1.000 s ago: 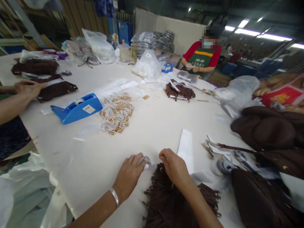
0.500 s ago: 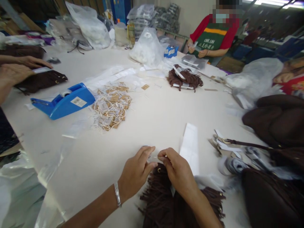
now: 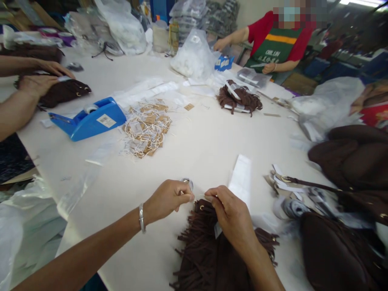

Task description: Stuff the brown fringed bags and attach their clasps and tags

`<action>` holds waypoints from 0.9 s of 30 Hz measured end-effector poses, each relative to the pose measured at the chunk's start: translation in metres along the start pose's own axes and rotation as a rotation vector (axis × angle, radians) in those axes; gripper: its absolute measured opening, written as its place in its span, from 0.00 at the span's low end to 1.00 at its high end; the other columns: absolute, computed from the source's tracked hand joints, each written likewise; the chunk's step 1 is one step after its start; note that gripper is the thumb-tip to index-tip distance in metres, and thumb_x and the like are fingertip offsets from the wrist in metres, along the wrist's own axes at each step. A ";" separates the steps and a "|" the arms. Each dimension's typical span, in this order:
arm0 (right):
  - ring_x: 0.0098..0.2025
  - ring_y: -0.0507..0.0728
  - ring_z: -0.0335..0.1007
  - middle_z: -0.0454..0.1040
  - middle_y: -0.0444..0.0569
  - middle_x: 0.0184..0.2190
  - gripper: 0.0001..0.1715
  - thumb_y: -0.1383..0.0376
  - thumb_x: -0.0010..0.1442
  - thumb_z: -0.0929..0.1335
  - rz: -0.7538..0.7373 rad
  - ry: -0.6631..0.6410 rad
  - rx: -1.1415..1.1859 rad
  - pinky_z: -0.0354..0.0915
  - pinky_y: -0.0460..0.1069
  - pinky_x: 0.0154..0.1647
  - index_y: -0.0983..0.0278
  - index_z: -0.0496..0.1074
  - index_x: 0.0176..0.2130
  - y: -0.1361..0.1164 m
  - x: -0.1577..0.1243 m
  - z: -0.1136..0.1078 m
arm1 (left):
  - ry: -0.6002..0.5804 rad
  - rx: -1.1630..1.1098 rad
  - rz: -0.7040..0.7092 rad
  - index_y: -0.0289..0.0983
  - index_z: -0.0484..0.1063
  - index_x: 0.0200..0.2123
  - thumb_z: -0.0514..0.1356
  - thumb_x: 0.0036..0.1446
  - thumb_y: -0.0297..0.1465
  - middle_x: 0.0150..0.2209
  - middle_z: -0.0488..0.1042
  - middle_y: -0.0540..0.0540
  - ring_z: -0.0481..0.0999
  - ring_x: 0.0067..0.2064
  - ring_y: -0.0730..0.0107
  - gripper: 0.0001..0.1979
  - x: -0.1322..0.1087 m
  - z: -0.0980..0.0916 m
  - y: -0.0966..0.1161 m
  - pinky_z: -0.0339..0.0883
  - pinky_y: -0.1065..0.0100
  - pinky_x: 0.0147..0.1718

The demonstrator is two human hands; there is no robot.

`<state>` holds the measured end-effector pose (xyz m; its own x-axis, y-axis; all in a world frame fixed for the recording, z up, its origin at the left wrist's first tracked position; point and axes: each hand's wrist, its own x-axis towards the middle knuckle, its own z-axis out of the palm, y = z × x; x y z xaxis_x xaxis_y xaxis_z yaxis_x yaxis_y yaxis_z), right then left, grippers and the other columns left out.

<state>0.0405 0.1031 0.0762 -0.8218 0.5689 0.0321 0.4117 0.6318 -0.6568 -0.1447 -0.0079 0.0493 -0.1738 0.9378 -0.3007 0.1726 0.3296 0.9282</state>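
Brown fringed bag [image 3: 200,246] lies in front of me, with a gold ring near its top corner. My left hand [image 3: 169,198] is closed in a pinch just left of that corner; a small shiny, clear-grey piece [image 3: 189,182] shows beyond its fingers. What exactly the left fingertips pinch is mostly hidden. Over the bag's top edge, my right hand [image 3: 232,214] pinches a thin white string [image 3: 202,195] that points toward the left hand. A white paper strip [image 3: 241,178] lies past my right hand.
Beyond lie a pile of brown tags with white strings [image 3: 148,129] and a blue tape dispenser [image 3: 91,119]. Another person's hands [image 3: 39,87] work at left; a co-worker in a green apron [image 3: 273,46] stands across. Dark brown bags [image 3: 330,250] crowd the right side.
My left hand has moved a little left and closed from loosely spread fingers into a pinch. My right hand stays pinched over the bag. The co-worker's arm has reached out sideways.
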 end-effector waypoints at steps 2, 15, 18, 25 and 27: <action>0.37 0.53 0.70 0.72 0.46 0.35 0.11 0.68 0.66 0.60 0.009 0.001 -0.002 0.63 0.46 0.39 0.59 0.69 0.38 -0.003 -0.001 -0.001 | 0.037 -0.060 -0.008 0.36 0.74 0.43 0.57 0.60 0.40 0.26 0.73 0.53 0.66 0.21 0.78 0.15 -0.003 -0.003 0.001 0.57 0.74 0.22; 0.36 0.51 0.68 0.71 0.44 0.34 0.11 0.68 0.67 0.61 0.018 -0.073 0.082 0.60 0.45 0.38 0.59 0.71 0.37 -0.010 0.000 0.003 | -0.254 -0.298 -0.042 0.33 0.75 0.28 0.63 0.52 0.37 0.19 0.68 0.53 0.65 0.20 0.78 0.11 0.011 0.006 0.004 0.54 0.75 0.21; 0.35 0.52 0.68 0.72 0.44 0.34 0.10 0.67 0.66 0.62 0.053 -0.075 0.098 0.60 0.46 0.37 0.60 0.72 0.36 -0.009 0.003 0.006 | -0.174 -0.293 -0.036 0.34 0.73 0.25 0.66 0.48 0.34 0.19 0.65 0.55 0.62 0.22 0.79 0.09 0.014 0.007 -0.001 0.52 0.74 0.22; 0.33 0.53 0.68 0.72 0.43 0.31 0.09 0.65 0.65 0.61 0.163 -0.124 0.145 0.60 0.46 0.33 0.60 0.70 0.37 -0.005 0.004 0.015 | -0.013 0.004 0.071 0.36 0.70 0.25 0.66 0.50 0.33 0.25 0.69 0.54 0.67 0.28 0.74 0.09 0.014 0.015 -0.007 0.58 0.73 0.26; 0.33 0.53 0.68 0.72 0.44 0.31 0.10 0.65 0.66 0.60 0.168 -0.136 0.143 0.60 0.47 0.34 0.60 0.69 0.38 -0.001 0.004 0.016 | 0.040 0.180 0.135 0.37 0.70 0.27 0.65 0.52 0.33 0.30 0.71 0.52 0.70 0.32 0.72 0.07 0.010 0.016 -0.010 0.62 0.72 0.30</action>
<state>0.0302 0.0964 0.0646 -0.7960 0.5774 -0.1815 0.4948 0.4481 -0.7446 -0.1329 0.0000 0.0340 -0.1749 0.9707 -0.1645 0.3663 0.2193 0.9043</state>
